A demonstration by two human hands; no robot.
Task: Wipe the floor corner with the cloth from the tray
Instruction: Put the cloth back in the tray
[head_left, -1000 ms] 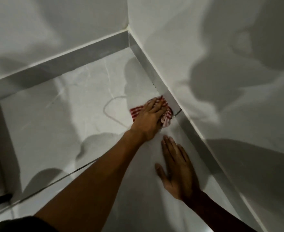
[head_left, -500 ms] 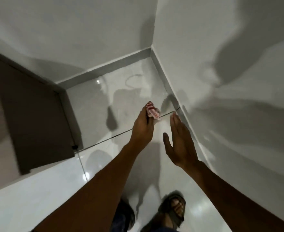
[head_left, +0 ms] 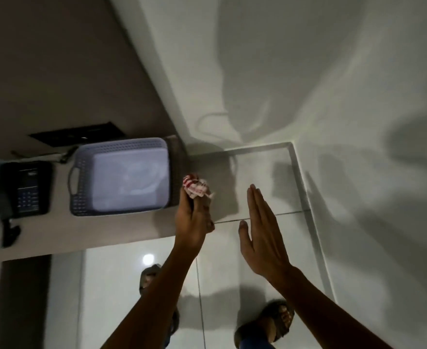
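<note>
— Head view: left hand (head_left: pixel 194 217) clutches the bunched red-and-white striped cloth (head_left: pixel 195 187) just beside the perforated grey plastic tray (head_left: pixel 121 147); right hand (head_left: pixel 262 233) flat, holding nothing.

— I'd carry it over the rim, then let go low so it lands inside.

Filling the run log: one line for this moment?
left hand: grips cloth | right hand: open, empty | tray: on counter, beside cloth

Our left hand (head_left: pixel 194 217) grips the bunched red-and-white cloth (head_left: pixel 195 188) just beside the grey tray (head_left: pixel 80 172) on the counter (head_left: pixel 56 230). Our right hand (head_left: pixel 262 233) is flat and empty, fingers straight, above the tiled floor (head_left: pixel 262 172). A dark phone (head_left: pixel 27 188) lies left of the tray.
</note>
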